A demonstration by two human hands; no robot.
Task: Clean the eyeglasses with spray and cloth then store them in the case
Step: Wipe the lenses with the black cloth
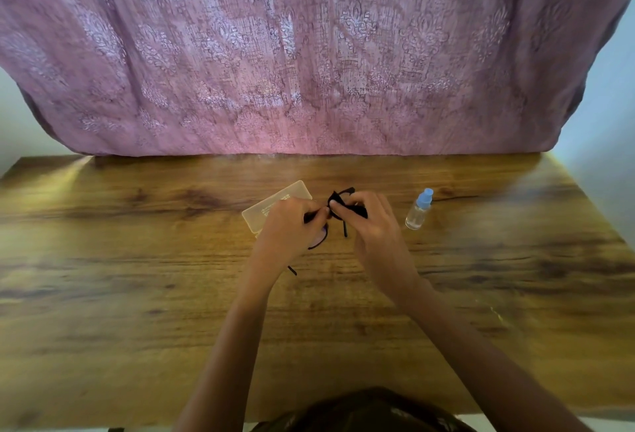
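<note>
Eyeglasses (pixel 318 242) with a black frame are held above the wooden desk (pixel 137 277), just on the near side of the translucent case (pixel 275 206). The left hand (pixel 292 225) is closed around the frame, pinching it at the fingertips, and one temple arm is seen hanging below that hand. The right hand (pixel 369 222) is clenched on a black cloth (pixel 350 208), which is pressed against the far lens. The case is lying flat on the desk, closed as far as can be told, and is partly hidden by the left hand. A small clear spray bottle (pixel 419 210) with a blue cap is stood upright to the right of the case, apart from the right hand. A pink patterned curtain (pixel 309 53) is hung behind the case.
</note>
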